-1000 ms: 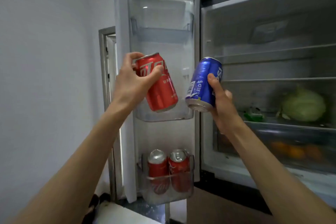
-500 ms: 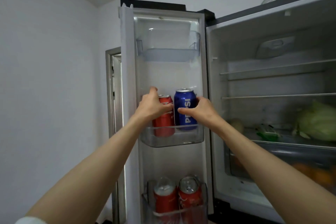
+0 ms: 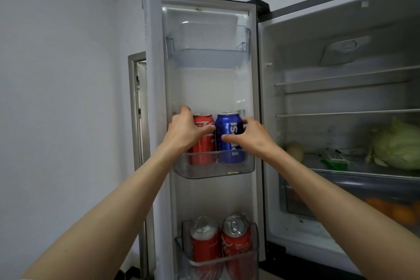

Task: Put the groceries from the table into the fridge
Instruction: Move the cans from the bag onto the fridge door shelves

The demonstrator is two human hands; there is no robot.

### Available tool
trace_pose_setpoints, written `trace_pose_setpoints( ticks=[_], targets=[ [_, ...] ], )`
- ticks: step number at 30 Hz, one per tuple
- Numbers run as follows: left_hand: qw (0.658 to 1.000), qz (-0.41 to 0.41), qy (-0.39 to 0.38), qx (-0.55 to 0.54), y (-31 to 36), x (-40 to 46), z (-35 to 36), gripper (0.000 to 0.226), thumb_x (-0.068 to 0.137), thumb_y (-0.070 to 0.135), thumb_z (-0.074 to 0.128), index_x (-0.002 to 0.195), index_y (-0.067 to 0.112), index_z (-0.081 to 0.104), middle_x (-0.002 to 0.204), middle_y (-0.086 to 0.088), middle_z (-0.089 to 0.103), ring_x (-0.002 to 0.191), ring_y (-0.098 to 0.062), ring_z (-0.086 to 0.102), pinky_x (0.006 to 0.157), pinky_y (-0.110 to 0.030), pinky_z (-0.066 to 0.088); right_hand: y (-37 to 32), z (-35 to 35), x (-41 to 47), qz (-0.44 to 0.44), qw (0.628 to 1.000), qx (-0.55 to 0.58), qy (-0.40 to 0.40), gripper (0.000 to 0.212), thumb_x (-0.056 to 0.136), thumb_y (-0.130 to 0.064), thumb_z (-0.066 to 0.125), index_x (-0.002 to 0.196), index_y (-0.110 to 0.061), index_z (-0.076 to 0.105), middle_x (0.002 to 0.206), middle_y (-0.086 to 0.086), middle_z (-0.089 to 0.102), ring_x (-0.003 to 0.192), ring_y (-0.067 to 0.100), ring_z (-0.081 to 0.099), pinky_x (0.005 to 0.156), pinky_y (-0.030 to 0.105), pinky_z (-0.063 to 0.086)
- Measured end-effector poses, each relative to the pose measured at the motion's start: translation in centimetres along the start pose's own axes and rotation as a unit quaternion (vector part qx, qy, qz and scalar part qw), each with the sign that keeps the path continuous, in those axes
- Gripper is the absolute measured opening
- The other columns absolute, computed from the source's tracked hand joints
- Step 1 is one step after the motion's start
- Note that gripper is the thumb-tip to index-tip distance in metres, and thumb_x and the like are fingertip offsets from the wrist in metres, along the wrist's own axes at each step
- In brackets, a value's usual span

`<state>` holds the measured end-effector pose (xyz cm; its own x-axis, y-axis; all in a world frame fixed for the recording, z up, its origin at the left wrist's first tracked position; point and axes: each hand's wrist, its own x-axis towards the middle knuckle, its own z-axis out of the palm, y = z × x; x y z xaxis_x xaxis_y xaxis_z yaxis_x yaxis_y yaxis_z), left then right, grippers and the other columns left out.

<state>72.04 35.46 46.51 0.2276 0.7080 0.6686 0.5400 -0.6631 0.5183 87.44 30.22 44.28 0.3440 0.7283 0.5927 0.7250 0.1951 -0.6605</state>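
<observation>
Fridge [image 3: 341, 102] fills the right half of the frame, cabinet open; its door [image 3: 156, 98] stands swung out at centre, inner side facing me.

Cabinet shelf, right edge of frame: a pale green cabbage [image 3: 397, 145]. Left of it a small green packet [image 3: 334, 161], and a round pale item [image 3: 295, 150] I cannot identify. The drawer below holds orange fruit [image 3: 391, 209], blurred.

Door, top to bottom: upper bin [image 3: 209, 57], clear plastic. Middle bin [image 3: 213, 166] at centre frame. Lower bin [image 3: 218, 263] at bottom centre with two red cans [image 3: 221, 243] upright, side by side.

Middle bin: red can [image 3: 204, 143] on the left and blue can [image 3: 229, 136] on the right, both upright, touching or nearly so, bases behind the bin's front wall.

My left hand [image 3: 184, 132]: fingers curled round the red can, thumb across its front. My right hand [image 3: 252, 136]: fingers wrapped round the blue can from the right, thumb on its printed face. Both forearms reach up from the lower corners of the frame.
</observation>
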Motion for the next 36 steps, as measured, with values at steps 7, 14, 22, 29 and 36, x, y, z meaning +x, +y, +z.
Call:
trace_pose_setpoints(
  ticks=[7, 14, 22, 29, 36],
  targets=[
    [1.0, -0.001, -0.017, 0.015, 0.4, -0.7, 0.1, 0.067, 0.087, 0.036, 0.063, 0.136, 0.005, 0.03, 0.128, -0.017, 0.051, 0.112, -0.031, 0.055, 0.086, -0.038, 0.048, -0.4, -0.7, -1.2, -0.008, 1.0, -0.016, -0.011, 0.063, 0.083, -0.029, 0.068, 0.134, -0.011, 0.037, 0.127, 0.008, 0.053, 0.102, 0.016, 0.053, 0.075, 0.026, 0.045],
    [0.983, 0.132, 0.074, 0.099, 0.1, -5.3, -1.7, 0.055, 0.093, 0.028, 0.052, 0.141, 0.009, 0.033, 0.142, -0.011, 0.042, 0.129, -0.022, 0.04, 0.104, -0.03, 0.032, -0.8, -0.6, -4.4, -0.16, 0.977, -0.128, 0.067, 0.062, 0.091, -0.038, 0.053, 0.142, -0.011, 0.032, 0.141, 0.009, 0.042, 0.13, 0.023, 0.039, 0.11, 0.04, 0.031],
    [0.917, 0.139, 0.106, 0.358, -4.0, -12.8, -7.2, 0.059, 0.088, 0.044, 0.031, 0.137, 0.012, 0.042, 0.141, -0.017, 0.044, 0.132, -0.037, 0.037, 0.104, -0.06, 0.031, -4.0, 3.5, -10.0, -0.311, 0.928, -0.197, 0.055, 0.068, 0.089, -0.043, 0.053, 0.146, -0.016, 0.027, 0.153, 0.01, 0.026, 0.144, 0.024, 0.017, 0.116, 0.047, 0.005],
    [0.901, 0.009, 0.053, 0.431, -10.6, -22.1, -14.0, 0.064, 0.086, 0.049, 0.026, 0.144, 0.022, 0.029, 0.151, -0.011, 0.03, 0.141, -0.033, 0.02, 0.109, -0.062, 0.01, -8.1, 11.3, -17.2, -0.355, 0.924, -0.139, -0.039, 0.067, 0.091, -0.048, 0.046, 0.148, -0.02, 0.023, 0.154, 0.012, 0.023, 0.144, 0.03, 0.017, 0.113, 0.051, 0.003],
    [0.878, -0.16, 0.006, 0.452, -17.9, -37.3, -20.8, 0.065, 0.09, 0.053, 0.023, 0.148, 0.03, 0.008, 0.158, -0.004, 0.002, 0.144, -0.028, -0.009, 0.11, -0.057, -0.008, -11.4, 22.2, -30.3, -0.343, 0.912, -0.118, -0.19, 0.07, 0.088, -0.057, 0.037, 0.148, -0.022, 0.023, 0.155, 0.011, 0.021, 0.142, 0.033, 0.02, 0.111, 0.059, 0.016]
  ],
)
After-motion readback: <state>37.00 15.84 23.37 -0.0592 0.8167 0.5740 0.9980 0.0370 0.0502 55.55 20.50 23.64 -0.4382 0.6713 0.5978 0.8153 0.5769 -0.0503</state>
